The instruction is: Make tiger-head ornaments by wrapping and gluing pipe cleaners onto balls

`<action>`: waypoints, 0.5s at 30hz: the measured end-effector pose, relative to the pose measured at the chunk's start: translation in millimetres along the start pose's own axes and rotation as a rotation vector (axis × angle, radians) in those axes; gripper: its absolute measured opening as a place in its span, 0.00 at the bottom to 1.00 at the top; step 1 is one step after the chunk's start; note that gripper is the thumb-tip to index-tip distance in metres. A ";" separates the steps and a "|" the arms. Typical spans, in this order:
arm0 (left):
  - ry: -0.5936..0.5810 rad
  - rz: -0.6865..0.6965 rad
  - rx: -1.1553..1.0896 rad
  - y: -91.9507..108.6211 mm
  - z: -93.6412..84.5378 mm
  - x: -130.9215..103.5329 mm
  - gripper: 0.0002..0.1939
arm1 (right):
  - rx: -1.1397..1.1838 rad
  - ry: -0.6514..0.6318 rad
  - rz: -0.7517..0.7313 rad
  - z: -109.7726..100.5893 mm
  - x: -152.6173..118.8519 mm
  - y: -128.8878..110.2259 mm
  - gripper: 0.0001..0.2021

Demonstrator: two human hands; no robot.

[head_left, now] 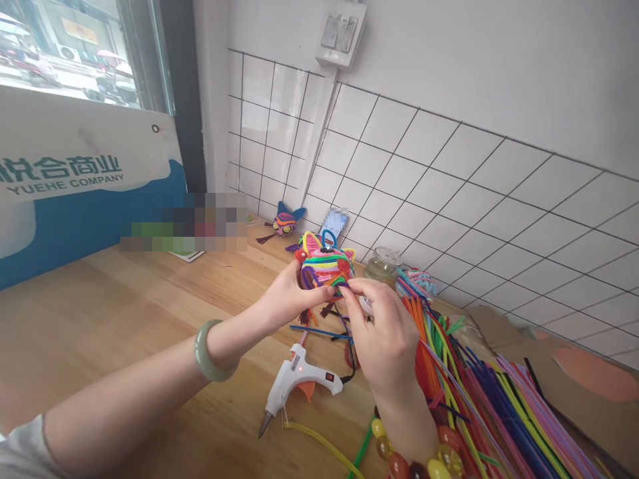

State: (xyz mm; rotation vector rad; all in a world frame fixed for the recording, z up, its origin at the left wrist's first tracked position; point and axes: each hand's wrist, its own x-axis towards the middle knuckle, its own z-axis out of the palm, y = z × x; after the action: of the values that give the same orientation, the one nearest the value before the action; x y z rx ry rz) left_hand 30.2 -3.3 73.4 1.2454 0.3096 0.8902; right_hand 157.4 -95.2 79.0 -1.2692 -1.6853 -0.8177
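A rounded animal head made of striped, many-coloured pipe cleaners (pixel 325 265) is raised above the table, with pointed pink and yellow ears, a blue loop on top and red tassels below. My left hand (pixel 282 294) is closed around its left and lower side, thumb along the bottom edge. From the right, my right hand (pixel 387 326) pinches a dark purple pipe cleaner (pixel 343 285) at the head's lower right edge; the fingertips partly hide it. Beneath the hands a white glue gun (pixel 298 378) lies on its side, its small light lit and nozzle toward me.
Bundles of coloured pipe cleaners (pixel 499 399) cover the table's right side, beside cardboard (pixel 529 352). Behind stand a glass jar (pixel 383 263), a phone (pixel 335 223) and another animal head (pixel 285 221) against the tiled wall. A yellow strip (pixel 319 438) lies near the glue gun.
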 end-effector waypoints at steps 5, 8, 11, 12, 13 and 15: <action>0.070 -0.013 -0.030 -1.2 3.6 -2.1 0.25 | 0.006 0.027 -0.048 0.2 -0.6 -2.8 0.10; 0.076 -0.004 -0.044 -1.8 5.4 -2.9 0.28 | -0.024 0.076 -0.056 2.0 -0.8 -5.2 0.11; 0.090 -0.011 -0.049 -2.2 5.8 -3.4 0.28 | -0.017 0.112 0.013 4.0 -1.4 -7.1 0.10; 0.089 -0.018 -0.053 -2.1 5.5 -3.6 0.27 | -0.005 0.113 0.050 4.2 -1.6 -7.3 0.09; 0.083 -0.024 -0.056 -1.9 5.2 -3.7 0.26 | 0.008 0.108 0.084 4.3 -1.8 -7.3 0.08; 0.076 -0.031 -0.061 -1.0 4.4 -4.0 0.22 | 0.027 0.092 0.119 3.7 -1.8 -6.4 0.07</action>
State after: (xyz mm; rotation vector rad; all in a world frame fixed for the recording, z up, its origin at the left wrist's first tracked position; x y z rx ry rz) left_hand 30.9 -9.2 73.0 1.1497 0.3582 0.9154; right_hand 150.5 -94.5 75.7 -1.2815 -1.5284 -0.7684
